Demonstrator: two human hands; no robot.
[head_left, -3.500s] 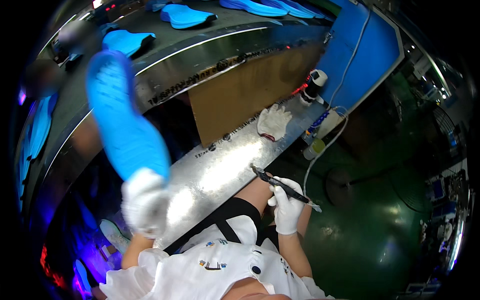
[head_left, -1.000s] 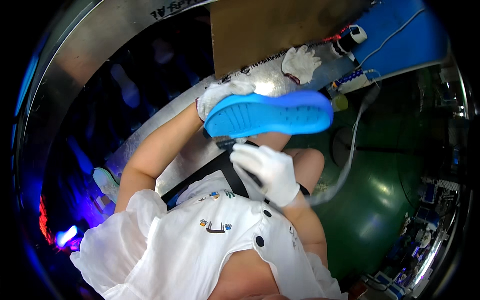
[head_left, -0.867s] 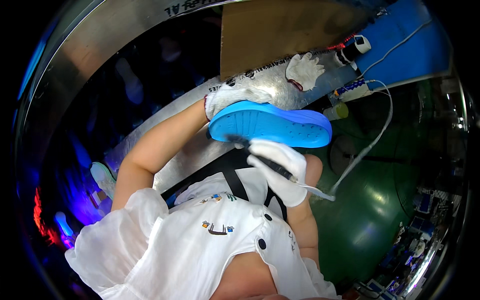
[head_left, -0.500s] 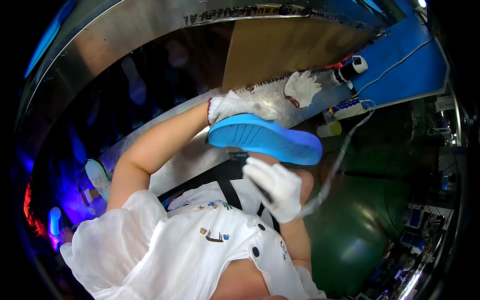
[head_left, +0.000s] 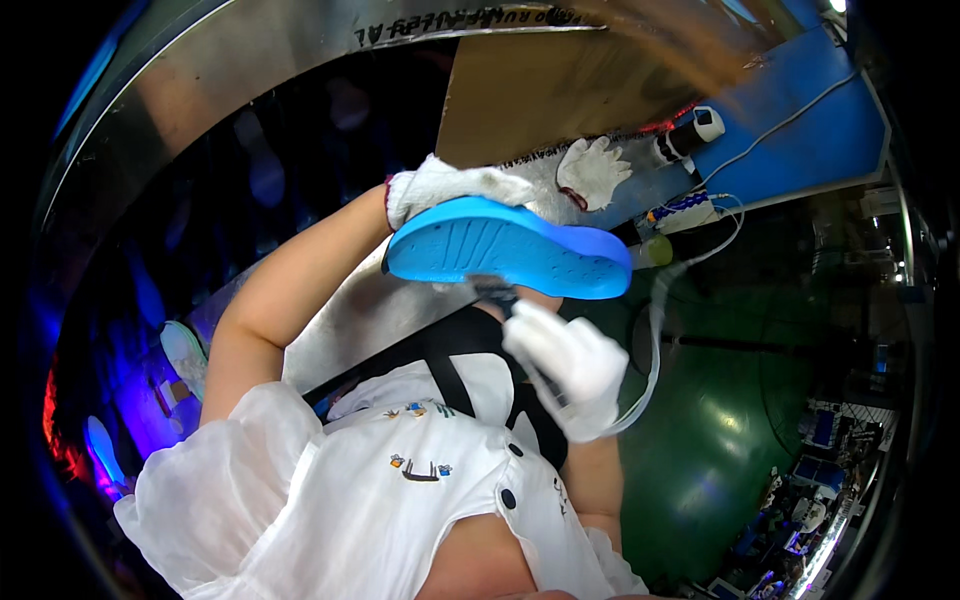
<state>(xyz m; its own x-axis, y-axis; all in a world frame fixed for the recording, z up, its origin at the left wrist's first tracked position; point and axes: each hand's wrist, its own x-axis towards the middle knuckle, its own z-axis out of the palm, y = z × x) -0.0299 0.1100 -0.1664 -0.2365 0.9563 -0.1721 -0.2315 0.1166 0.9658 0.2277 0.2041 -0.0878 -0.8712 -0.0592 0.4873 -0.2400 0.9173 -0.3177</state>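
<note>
My left hand (head_left: 455,187), in a white knit glove, grips a bright blue shoe sole (head_left: 510,250) from its far edge. The sole is tilted so its grooved and dimpled face shows; the left fingertips are partly behind it. Also gloved in white, my right hand (head_left: 570,370) is closed around a brush (head_left: 492,290) with a dark head. The brush head is at the sole's near edge, slightly blurred; I cannot tell whether it touches. A clear tube (head_left: 655,330) runs from beside my right hand toward the blue-fitted connectors (head_left: 686,210) on the bench.
A loose white glove (head_left: 594,174) lies on the metal ledge beyond the sole. Behind it stands a brown board (head_left: 560,95). To the right are a white-and-black cylinder (head_left: 690,135) and a blue tabletop (head_left: 800,120). At left, a whitish sole (head_left: 183,352) lies near a dark surface carrying several soles.
The sole and my left hand have moved a little left and away from me. My right hand has shifted slightly right, and the brush head has moved along the sole's near edge.
</note>
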